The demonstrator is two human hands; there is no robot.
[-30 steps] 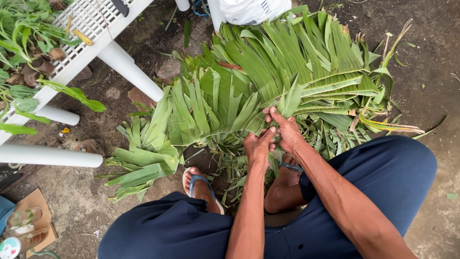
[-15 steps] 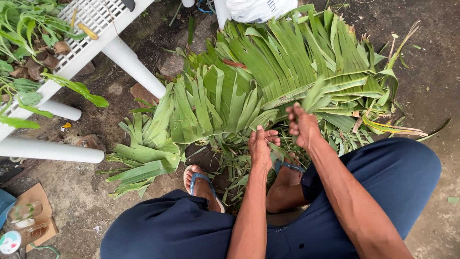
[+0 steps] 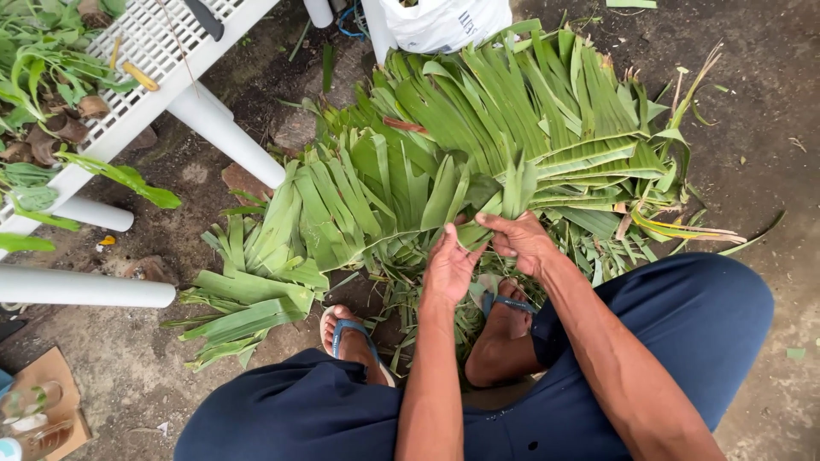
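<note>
I sit over a big heap of long green leaves (image 3: pixel 512 119) spread on the dirt ground. My left hand (image 3: pixel 450 266) and my right hand (image 3: pixel 521 241) meet just above my feet, both pinching one folded green leaf strip (image 3: pixel 500 196) that stands up between them. A smaller pile of cut leaf pieces (image 3: pixel 256 290) lies to the left of my hands. My feet in blue sandals (image 3: pixel 350 337) rest under the hands among leaf scraps.
A white slatted plastic table (image 3: pixel 145 60) with round legs stands at upper left, potted green plants (image 3: pixel 43 102) around it. A white plastic bag (image 3: pixel 444 21) sits at the top. A cardboard piece with jars (image 3: pixel 38 410) lies at lower left.
Both hands lifted off the heap and came together, now holding one leaf strip upright between them. The view shifted slightly.
</note>
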